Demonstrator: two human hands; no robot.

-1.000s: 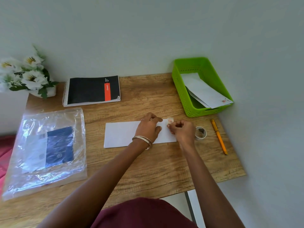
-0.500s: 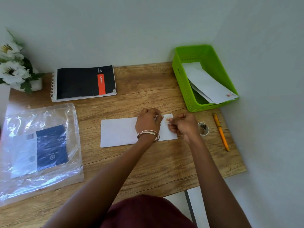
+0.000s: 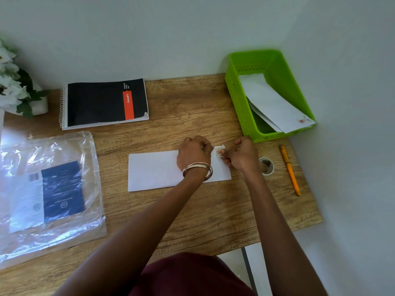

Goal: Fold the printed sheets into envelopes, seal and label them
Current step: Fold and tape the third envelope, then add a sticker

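I see envelope at desk centre, L hand pinching sticker label w/ R hand at its far-right corner. Labelled envelopes already in green basket, far-right corner. Label prob not pressed down yet.

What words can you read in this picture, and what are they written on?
"Luxor": on the orange stripe of the black notebook.
Small white print above that stripe: too small to read.
Blue booklet inside the plastic bag: print blurred, unreadable.
Sticker on the envelope: unreadable.
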